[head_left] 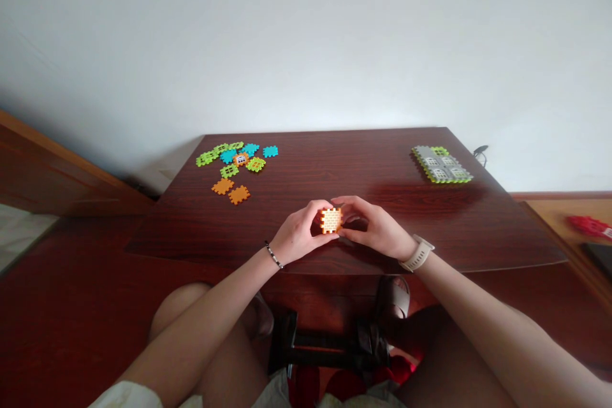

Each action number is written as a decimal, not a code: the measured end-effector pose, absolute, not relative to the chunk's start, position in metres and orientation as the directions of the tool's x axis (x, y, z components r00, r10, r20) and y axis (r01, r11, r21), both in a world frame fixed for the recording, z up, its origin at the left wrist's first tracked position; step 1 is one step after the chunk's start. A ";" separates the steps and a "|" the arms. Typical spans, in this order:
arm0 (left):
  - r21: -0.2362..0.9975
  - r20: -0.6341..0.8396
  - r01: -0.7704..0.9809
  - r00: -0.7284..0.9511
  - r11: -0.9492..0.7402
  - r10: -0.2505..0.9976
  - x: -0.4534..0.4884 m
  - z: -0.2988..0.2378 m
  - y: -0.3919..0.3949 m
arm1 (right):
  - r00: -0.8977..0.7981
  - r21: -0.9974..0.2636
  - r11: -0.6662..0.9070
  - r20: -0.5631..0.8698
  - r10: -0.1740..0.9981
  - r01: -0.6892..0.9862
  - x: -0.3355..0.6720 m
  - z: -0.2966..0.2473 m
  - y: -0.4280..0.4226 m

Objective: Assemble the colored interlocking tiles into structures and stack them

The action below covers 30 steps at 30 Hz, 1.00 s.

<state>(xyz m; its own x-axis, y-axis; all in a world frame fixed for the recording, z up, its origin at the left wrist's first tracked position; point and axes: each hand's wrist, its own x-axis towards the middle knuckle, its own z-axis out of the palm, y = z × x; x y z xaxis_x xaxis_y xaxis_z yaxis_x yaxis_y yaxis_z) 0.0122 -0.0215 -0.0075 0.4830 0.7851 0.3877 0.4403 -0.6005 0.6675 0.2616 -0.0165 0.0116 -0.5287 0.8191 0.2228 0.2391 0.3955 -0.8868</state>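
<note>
My left hand (299, 233) and my right hand (375, 229) meet above the dark red wooden table (335, 166). Between their fingertips they hold a small orange cube of interlocking plastic tiles (331, 220), with a cream brick pattern on the face toward me. Its far side is hidden by my fingers. Beyond my left hand lie several loose green, blue and orange toy tiles (234, 166). Far to the right of my right hand lies a flat grey toy panel with printed windows and a green edge (442, 164).
A pale watch (417, 254) circles my right wrist, and a beaded bracelet (274, 255) circles my left. A white wall (306, 44) rises behind the table. A red object (589, 225) and a dark flat item (597, 258) lie on a lower wooden surface at right.
</note>
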 end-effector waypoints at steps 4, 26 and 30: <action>0.659 0.387 0.461 0.470 -0.594 0.793 0.015 -0.008 -0.020 | -0.519 -0.867 0.419 0.236 0.822 0.269 0.263 0.011 -0.017; 0.496 0.379 0.572 0.534 -0.653 0.756 0.008 -0.012 0.001 | -0.515 -0.570 0.634 0.381 0.768 0.523 0.269 -0.013 0.000; 0.523 0.366 0.559 0.535 -0.644 0.761 0.007 -0.012 0.003 | -0.519 -0.551 0.630 0.368 0.772 0.547 0.271 -0.017 0.001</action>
